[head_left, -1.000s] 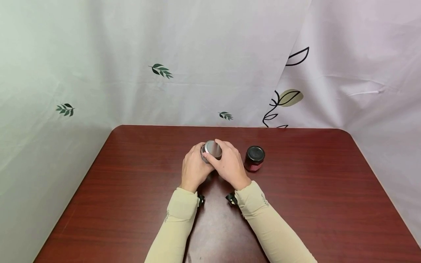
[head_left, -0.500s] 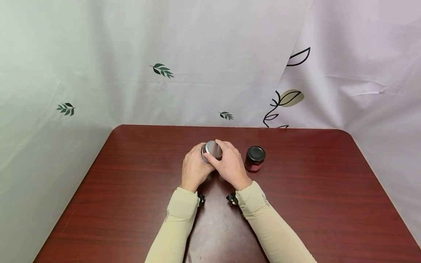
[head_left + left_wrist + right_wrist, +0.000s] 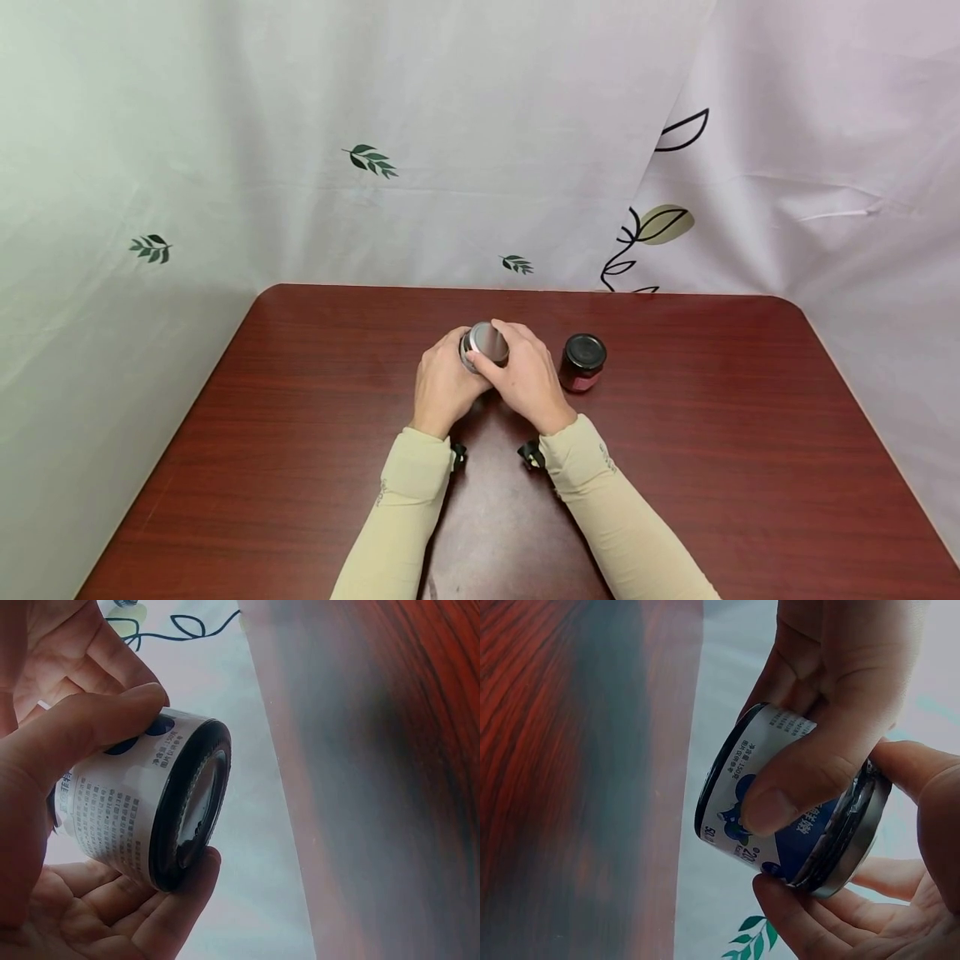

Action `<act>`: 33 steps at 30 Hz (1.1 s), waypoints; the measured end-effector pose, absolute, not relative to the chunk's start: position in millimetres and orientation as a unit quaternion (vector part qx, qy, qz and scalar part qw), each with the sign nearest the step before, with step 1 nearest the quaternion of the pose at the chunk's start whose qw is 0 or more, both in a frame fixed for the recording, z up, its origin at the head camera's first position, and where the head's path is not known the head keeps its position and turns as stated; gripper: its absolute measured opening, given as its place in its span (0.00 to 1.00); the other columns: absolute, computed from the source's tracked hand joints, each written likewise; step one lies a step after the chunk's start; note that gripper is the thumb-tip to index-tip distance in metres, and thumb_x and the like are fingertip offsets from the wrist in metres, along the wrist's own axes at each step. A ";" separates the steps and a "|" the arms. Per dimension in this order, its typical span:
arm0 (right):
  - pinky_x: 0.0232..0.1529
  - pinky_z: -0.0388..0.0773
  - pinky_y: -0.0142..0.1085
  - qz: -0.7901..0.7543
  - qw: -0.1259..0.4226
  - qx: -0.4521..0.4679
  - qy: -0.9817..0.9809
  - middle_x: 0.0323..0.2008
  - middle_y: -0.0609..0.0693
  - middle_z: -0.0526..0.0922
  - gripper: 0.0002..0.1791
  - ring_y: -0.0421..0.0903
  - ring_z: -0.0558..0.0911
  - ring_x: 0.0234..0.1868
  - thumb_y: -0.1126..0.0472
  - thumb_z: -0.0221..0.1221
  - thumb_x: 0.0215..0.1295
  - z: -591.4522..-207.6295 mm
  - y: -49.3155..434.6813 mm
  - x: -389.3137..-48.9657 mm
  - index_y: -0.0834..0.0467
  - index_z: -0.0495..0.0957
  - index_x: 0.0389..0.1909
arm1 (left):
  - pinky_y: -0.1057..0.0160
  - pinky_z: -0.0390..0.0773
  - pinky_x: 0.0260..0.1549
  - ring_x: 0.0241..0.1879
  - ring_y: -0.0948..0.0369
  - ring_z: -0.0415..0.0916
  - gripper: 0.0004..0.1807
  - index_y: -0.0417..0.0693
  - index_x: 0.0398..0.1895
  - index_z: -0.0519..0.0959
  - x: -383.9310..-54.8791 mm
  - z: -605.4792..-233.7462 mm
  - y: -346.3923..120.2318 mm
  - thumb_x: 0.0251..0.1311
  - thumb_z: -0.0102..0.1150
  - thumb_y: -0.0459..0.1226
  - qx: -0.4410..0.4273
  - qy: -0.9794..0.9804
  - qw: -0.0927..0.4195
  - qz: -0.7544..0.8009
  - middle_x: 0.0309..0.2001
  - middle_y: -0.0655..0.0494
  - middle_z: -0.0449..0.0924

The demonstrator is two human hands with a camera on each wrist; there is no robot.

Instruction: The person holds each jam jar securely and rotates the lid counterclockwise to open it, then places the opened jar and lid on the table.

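Observation:
In the head view both hands hold a small round jar with a silver lid (image 3: 486, 338) above the table. My left hand (image 3: 444, 379) grips the jar's body, its thumb lying across the printed label in the left wrist view. That label (image 3: 105, 817) is white with blue spots and small print, and the jar's dark-rimmed base faces outward. Around the lid end curl the fingers and thumb of my right hand (image 3: 528, 371). The right wrist view shows the jar (image 3: 806, 832) tilted, with a blue patch and berries printed on it. Parts of the lid are hidden behind the fingers.
A second jar (image 3: 582, 355), with a black lid and a reddish label, stands upright on the table just right of my right hand. The dark red wooden table (image 3: 720, 467) ends at a pale curtain (image 3: 450, 167) printed with leaves.

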State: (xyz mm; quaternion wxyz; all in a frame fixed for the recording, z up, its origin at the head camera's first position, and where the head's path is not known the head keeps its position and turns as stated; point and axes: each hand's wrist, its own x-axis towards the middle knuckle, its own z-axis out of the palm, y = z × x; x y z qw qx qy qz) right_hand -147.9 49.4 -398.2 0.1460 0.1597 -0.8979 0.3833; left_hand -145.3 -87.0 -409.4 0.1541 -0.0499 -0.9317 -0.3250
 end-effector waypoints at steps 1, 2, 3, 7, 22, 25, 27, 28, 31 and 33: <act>0.46 0.76 0.40 0.384 0.145 0.160 -0.898 0.52 0.55 0.76 0.34 0.48 0.77 0.49 0.42 0.60 0.57 -398.0 49.8 -148.0 0.62 0.72 0.57 | 0.57 0.77 0.39 0.39 0.55 0.78 0.34 0.48 0.50 0.76 -145.2 -409.2 -86.8 0.38 0.69 0.54 -0.050 -0.932 0.154 -0.325 0.42 0.54 0.80; 0.46 0.76 0.40 0.384 0.143 0.160 -0.898 0.52 0.55 0.76 0.34 0.48 0.77 0.49 0.42 0.60 0.56 -397.5 50.2 -147.9 0.62 0.72 0.57 | 0.57 0.77 0.39 0.39 0.55 0.78 0.34 0.48 0.50 0.76 -145.0 -409.0 -86.7 0.38 0.69 0.54 -0.050 -0.932 0.154 -0.324 0.42 0.54 0.80; 0.46 0.76 0.40 0.383 0.141 0.160 -0.899 0.52 0.55 0.76 0.34 0.47 0.77 0.49 0.42 0.60 0.56 -397.0 50.7 -147.7 0.62 0.73 0.57 | 0.57 0.77 0.39 0.39 0.55 0.78 0.34 0.48 0.50 0.76 -144.8 -408.7 -86.4 0.38 0.69 0.54 -0.049 -0.932 0.153 -0.324 0.42 0.54 0.80; 0.46 0.75 0.40 0.381 0.137 0.159 -0.900 0.52 0.54 0.76 0.34 0.47 0.78 0.49 0.42 0.60 0.56 -396.8 50.7 -147.9 0.62 0.73 0.57 | 0.57 0.77 0.39 0.39 0.55 0.78 0.34 0.48 0.50 0.76 -145.1 -409.4 -87.2 0.38 0.69 0.54 -0.050 -0.933 0.151 -0.324 0.42 0.55 0.80; 0.49 0.74 0.40 0.373 0.130 0.172 -0.902 0.52 0.55 0.76 0.34 0.48 0.77 0.51 0.42 0.60 0.57 -398.7 51.8 -149.4 0.62 0.72 0.57 | 0.57 0.77 0.39 0.39 0.56 0.78 0.33 0.49 0.49 0.76 -145.3 -409.2 -89.3 0.38 0.69 0.54 -0.052 -0.934 0.145 -0.322 0.41 0.55 0.80; 0.49 0.74 0.40 0.374 0.130 0.177 -0.901 0.52 0.55 0.76 0.34 0.48 0.77 0.51 0.42 0.60 0.57 -398.1 52.3 -149.5 0.63 0.72 0.57 | 0.57 0.77 0.39 0.39 0.56 0.78 0.33 0.49 0.49 0.76 -144.9 -409.1 -89.3 0.38 0.69 0.53 -0.051 -0.934 0.144 -0.322 0.41 0.55 0.80; 0.49 0.74 0.40 0.374 0.130 0.179 -0.901 0.52 0.55 0.76 0.34 0.48 0.77 0.51 0.43 0.60 0.57 -397.4 52.6 -149.5 0.63 0.72 0.57 | 0.57 0.77 0.39 0.39 0.55 0.78 0.33 0.49 0.49 0.76 -144.7 -408.9 -89.3 0.38 0.69 0.53 -0.052 -0.934 0.144 -0.323 0.41 0.56 0.80; 0.49 0.74 0.40 0.375 0.130 0.180 -0.900 0.52 0.55 0.76 0.34 0.48 0.77 0.51 0.43 0.60 0.57 -397.1 52.8 -149.4 0.63 0.72 0.57 | 0.57 0.77 0.39 0.39 0.55 0.78 0.33 0.49 0.49 0.76 -144.8 -408.9 -89.3 0.38 0.69 0.53 -0.052 -0.934 0.145 -0.323 0.41 0.56 0.80; 0.49 0.74 0.39 0.377 0.131 0.183 -0.899 0.52 0.54 0.76 0.34 0.47 0.76 0.51 0.43 0.61 0.56 -396.7 53.4 -149.7 0.63 0.72 0.57 | 0.57 0.77 0.39 0.39 0.55 0.78 0.33 0.49 0.49 0.76 -144.7 -409.0 -89.4 0.37 0.69 0.53 -0.054 -0.933 0.147 -0.323 0.41 0.56 0.80; 0.49 0.74 0.39 0.377 0.130 0.186 -0.898 0.52 0.54 0.76 0.34 0.47 0.76 0.51 0.43 0.61 0.56 -396.6 54.0 -150.0 0.63 0.72 0.57 | 0.57 0.77 0.39 0.39 0.55 0.78 0.33 0.49 0.49 0.76 -144.6 -408.8 -89.5 0.37 0.69 0.53 -0.055 -0.933 0.149 -0.322 0.41 0.55 0.80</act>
